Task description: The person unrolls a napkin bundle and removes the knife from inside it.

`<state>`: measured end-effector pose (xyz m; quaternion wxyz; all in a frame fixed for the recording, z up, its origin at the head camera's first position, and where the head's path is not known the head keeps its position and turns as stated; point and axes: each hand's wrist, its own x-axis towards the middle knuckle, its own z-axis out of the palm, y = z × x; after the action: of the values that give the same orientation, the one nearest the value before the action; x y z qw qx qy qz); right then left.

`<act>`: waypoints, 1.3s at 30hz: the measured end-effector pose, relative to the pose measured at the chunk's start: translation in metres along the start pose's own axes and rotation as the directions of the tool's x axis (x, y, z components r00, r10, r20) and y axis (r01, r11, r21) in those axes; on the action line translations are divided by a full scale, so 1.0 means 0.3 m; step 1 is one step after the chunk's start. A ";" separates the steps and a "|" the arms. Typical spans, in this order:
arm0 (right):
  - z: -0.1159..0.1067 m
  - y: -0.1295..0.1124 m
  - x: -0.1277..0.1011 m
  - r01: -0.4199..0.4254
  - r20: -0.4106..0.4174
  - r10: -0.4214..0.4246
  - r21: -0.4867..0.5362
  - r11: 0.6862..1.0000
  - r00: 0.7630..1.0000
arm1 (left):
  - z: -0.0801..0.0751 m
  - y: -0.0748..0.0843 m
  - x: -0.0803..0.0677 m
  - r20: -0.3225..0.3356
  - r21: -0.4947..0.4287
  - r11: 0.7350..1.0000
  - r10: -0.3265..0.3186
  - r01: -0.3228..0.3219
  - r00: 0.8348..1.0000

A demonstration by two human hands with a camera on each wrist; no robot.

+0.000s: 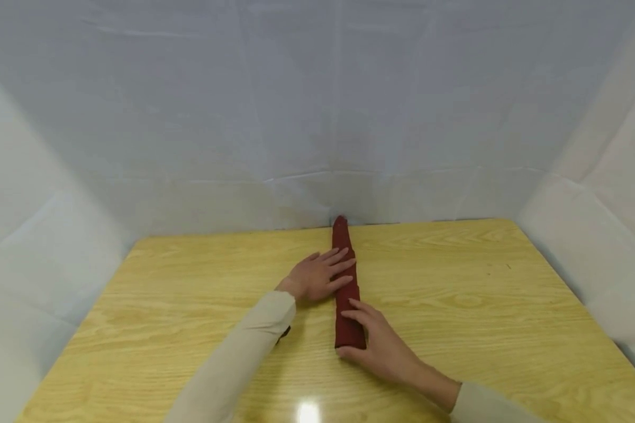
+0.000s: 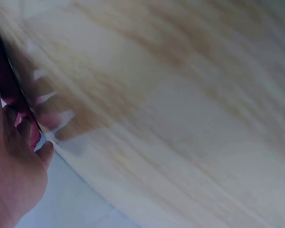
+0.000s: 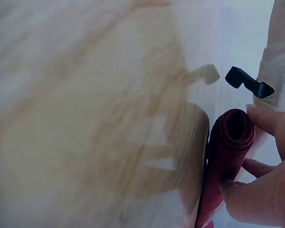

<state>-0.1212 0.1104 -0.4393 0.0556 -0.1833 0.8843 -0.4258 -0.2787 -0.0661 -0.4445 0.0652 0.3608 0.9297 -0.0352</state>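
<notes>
Head view shows my left hand (image 1: 317,275) flat on the dark red rolled cloth (image 1: 345,288) at centre frame on the yellow wooden table (image 1: 455,294), my right hand (image 1: 379,345) cupping its near end, mid-roll; next needs even pressure.

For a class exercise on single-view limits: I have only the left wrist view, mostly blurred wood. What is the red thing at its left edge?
Observer: A dark red rolled cloth lying lengthwise on the wooden table.
Operator: Where is the other hand?
Observer: The right hand holds the roll's near end, thumb at its tip.
Operator: And the left hand?
Observer: The left hand lies flat, fingers across the roll's middle.
</notes>
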 end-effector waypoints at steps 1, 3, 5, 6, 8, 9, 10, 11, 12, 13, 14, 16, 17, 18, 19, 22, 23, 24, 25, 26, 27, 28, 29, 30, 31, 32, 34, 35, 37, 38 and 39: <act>0.002 0.000 0.001 -0.004 -0.002 0.004 0.000 1.000 1.000 | 0.000 0.001 0.000 0.000 0.003 1.000 0.000 0.000 1.000; 0.005 0.000 0.004 -0.014 -0.007 0.014 -0.001 1.000 1.000 | -0.001 0.002 0.001 -0.003 0.014 1.000 0.001 -0.001 1.000; 0.008 -0.002 0.006 -0.023 -0.010 0.023 0.004 1.000 1.000 | -0.005 0.003 0.000 -0.001 0.017 1.000 -0.002 0.002 1.000; 0.009 -0.003 0.007 -0.025 -0.014 0.026 0.010 1.000 1.000 | -0.006 0.003 -0.001 -0.003 0.018 1.000 -0.003 0.003 1.000; 0.010 -0.006 0.009 -0.026 -0.016 0.027 0.026 0.999 1.000 | -0.009 0.003 -0.003 -0.001 0.018 1.000 -0.009 0.009 1.000; 0.010 -0.007 0.010 -0.028 -0.015 0.029 0.034 0.999 0.999 | -0.010 0.003 -0.004 0.000 0.018 1.000 -0.012 0.012 1.000; 0.011 -0.008 0.012 -0.029 -0.014 0.029 0.043 0.999 0.999 | -0.010 0.002 -0.004 -0.001 0.018 1.000 -0.014 0.014 1.000; 0.012 -0.010 0.013 -0.028 -0.013 0.029 0.053 0.998 0.999 | -0.009 0.001 -0.004 -0.003 0.018 1.000 -0.014 0.014 1.000; 0.013 -0.010 0.014 -0.028 -0.012 0.029 0.060 0.998 1.000 | -0.008 0.000 -0.004 -0.004 0.019 1.000 -0.015 0.015 1.000; 0.014 -0.011 0.014 -0.027 -0.011 0.028 0.064 0.998 1.000 | -0.008 -0.001 -0.004 -0.002 0.022 1.000 -0.016 0.016 1.000; 0.016 -0.011 0.014 -0.026 -0.011 0.027 0.072 0.997 1.000 | -0.008 -0.002 -0.004 -0.003 0.023 1.000 -0.015 0.015 1.000; 0.020 -0.010 0.014 -0.024 -0.016 0.025 0.084 0.996 1.000 | -0.006 -0.003 -0.004 -0.003 0.025 1.000 -0.015 0.015 1.000; 0.022 -0.010 0.014 -0.023 -0.018 0.025 0.089 0.996 1.000 | -0.007 -0.003 -0.004 -0.001 0.027 0.999 -0.016 0.016 1.000; 0.023 -0.009 0.014 -0.023 -0.021 0.025 0.094 0.995 0.999 | -0.007 -0.003 -0.004 0.001 0.029 0.999 -0.019 0.019 1.000; 0.024 -0.008 0.013 -0.025 -0.023 0.027 0.102 0.995 0.999 | -0.007 -0.003 -0.005 0.001 0.030 0.999 -0.020 0.020 1.000; 0.027 -0.003 0.012 -0.036 -0.029 0.040 0.123 0.992 0.999 | -0.004 -0.002 -0.003 0.006 0.039 0.999 -0.023 0.023 1.000; 0.027 -0.001 0.012 -0.039 -0.031 0.044 0.130 0.991 0.999 | -0.003 -0.002 -0.002 0.005 0.041 0.999 -0.022 0.022 1.000; 0.027 0.000 0.011 -0.045 -0.032 0.050 0.138 0.989 0.998 | -0.002 -0.002 -0.002 0.005 0.042 0.999 -0.021 0.021 1.000; 0.026 0.001 0.011 -0.050 -0.033 0.055 0.146 0.988 0.998 | -0.001 -0.002 -0.001 0.004 0.042 0.999 -0.019 0.019 1.000; 0.025 0.002 0.010 -0.055 -0.032 0.061 0.156 0.986 0.998 | 0.000 -0.001 0.000 0.004 0.043 0.999 -0.018 0.018 1.000; 0.024 0.003 0.010 -0.061 -0.030 0.067 0.166 0.984 0.997 | 0.001 -0.001 0.000 0.005 0.041 0.999 -0.017 0.017 1.000; 0.022 0.003 0.009 -0.065 -0.028 0.071 0.173 0.983 0.997 | 0.002 0.000 0.001 0.005 0.039 0.999 -0.016 0.016 1.000; 0.021 0.003 0.009 -0.069 -0.026 0.075 0.180 0.981 0.997 | 0.004 0.000 0.002 0.004 0.037 0.999 -0.015 0.015 1.000; 0.020 0.003 0.008 -0.073 -0.022 0.079 0.189 0.979 0.997 | 0.005 0.000 0.001 0.004 0.036 0.999 -0.016 0.016 1.000; 0.019 0.003 0.008 -0.076 -0.020 0.081 0.195 0.978 0.997 | 0.006 0.000 0.002 0.004 0.035 0.999 -0.016 0.016 1.000; 0.018 0.004 0.008 -0.078 -0.017 0.083 0.203 0.976 0.996 | 0.006 0.000 0.002 0.004 0.034 0.999 -0.017 0.017 1.000; 0.017 0.004 0.007 -0.079 -0.015 0.084 0.209 0.975 0.996 | 0.007 0.001 0.002 0.003 0.034 0.999 -0.018 0.017 1.000; 0.017 0.005 0.007 -0.080 -0.012 0.085 0.216 0.973 0.996 | 0.007 0.000 0.002 0.003 0.033 0.999 -0.018 0.018 1.000; 0.016 0.005 0.007 -0.082 -0.011 0.087 0.226 0.971 0.996 | 0.006 0.001 0.001 0.002 0.033 0.999 -0.019 0.019 1.000; 0.015 0.005 0.007 -0.086 -0.009 0.090 0.237 0.968 0.996 | 0.006 0.000 0.002 0.000 0.032 0.999 -0.017 0.017 1.000; 0.014 0.005 0.007 -0.089 -0.008 0.094 0.248 0.965 0.996 | 0.006 0.000 0.002 0.000 0.032 0.999 -0.015 0.015 1.000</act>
<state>-0.1226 0.1073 -0.4431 0.0887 -0.1297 0.8322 -0.5317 -0.2788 -0.0659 -0.4464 0.0591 0.3547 0.9317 -0.0508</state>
